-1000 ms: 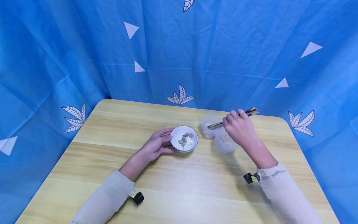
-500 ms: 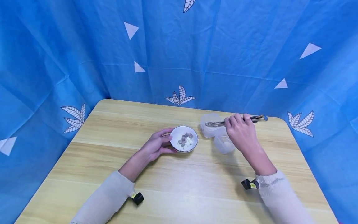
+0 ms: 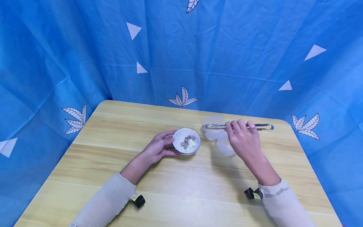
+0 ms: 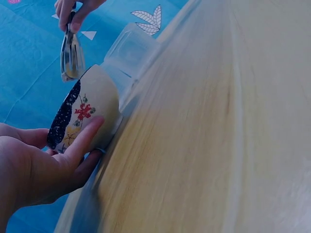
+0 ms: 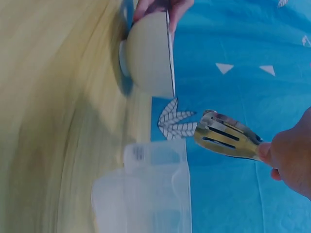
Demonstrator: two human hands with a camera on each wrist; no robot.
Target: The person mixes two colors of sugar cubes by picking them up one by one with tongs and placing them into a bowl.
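Note:
A small white bowl (image 3: pixel 178 136) with a dark rim stands on the table, and several brownish cubes (image 3: pixel 186 140) and some pale pieces lie in it. My left hand (image 3: pixel 160 147) grips the bowl's side, with thumb and fingers spread around its wall; a red flower pattern shows in the left wrist view. To the right, my right hand (image 3: pixel 244 138) holds slotted metal tongs (image 5: pixel 226 137) by the handle. Their tips hang above a translucent plastic container (image 3: pixel 213 135), pointing toward the bowl. Whether anything is between the tips, I cannot tell.
A second translucent container (image 3: pixel 225 147) stands against the first, nearer me and partly behind the right hand. The wooden table (image 3: pixel 175 189) ends just beyond them at a blue curtain (image 3: pixel 227 63) with leaf and triangle prints.
The tongs have swung from slanting down into the far container to nearly level, their tips shifting left toward the bowl. My right hand has come slightly nearer me. Left hand and bowl stay put.

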